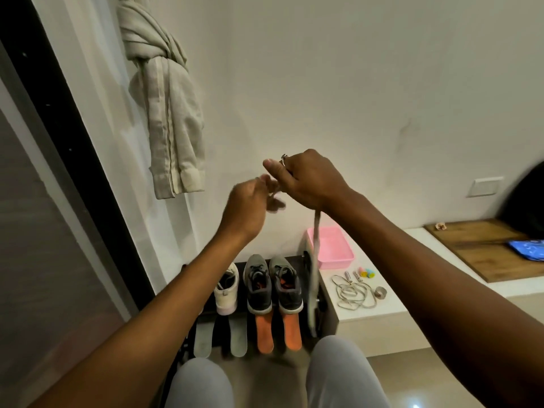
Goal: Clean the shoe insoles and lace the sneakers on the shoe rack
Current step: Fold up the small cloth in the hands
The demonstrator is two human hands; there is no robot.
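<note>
Grey woven fabric, soft and limp: the flat grey shoelace (316,231) is held up in the air in front of the wall, above the dark shoe rack (328,307). The right hand (309,181) is curled round it, fist closed, and the free length hangs straight down from under the palm toward the rack's right end. The left hand (247,207) is motion-blurred, with its fingertips meeting the bunched upper end of the shoelace. Whether they pinch it, I cannot tell. Judgement: very light, no stiffness, will sag and twist, and is not fragile. It is best taken near the tip, where a short stiff end can be steered into an eyelet. The single white low sneaker (226,290) on the rack shows no lacing, so it is the likely target. The pair of dark grey mesh sneakers (273,287) beside it is laced. Two orange foam insoles (278,334) and two pale grey insoles (220,340) lie on the lower shelf. A second loose grey lace (353,293) lies coiled on the white worktop (382,310).
</note>
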